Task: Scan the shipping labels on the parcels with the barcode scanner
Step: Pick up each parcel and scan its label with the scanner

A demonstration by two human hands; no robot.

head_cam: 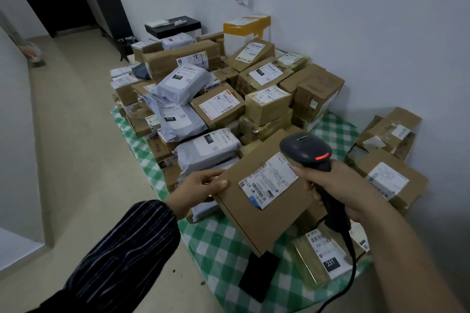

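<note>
Head view: right hand (340, 190) around scanner (309, 150)

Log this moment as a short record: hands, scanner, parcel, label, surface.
left hand: left hand grips the flat cardboard box at its left corner, thumb on top
right hand: right hand grips the barcode scanner by its handle
scanner: head above the box's far edge, red light lit
label: white shipping label faces up on the box
surface: green checked cloth, piled with grey mailer bags and other boxes
</note>
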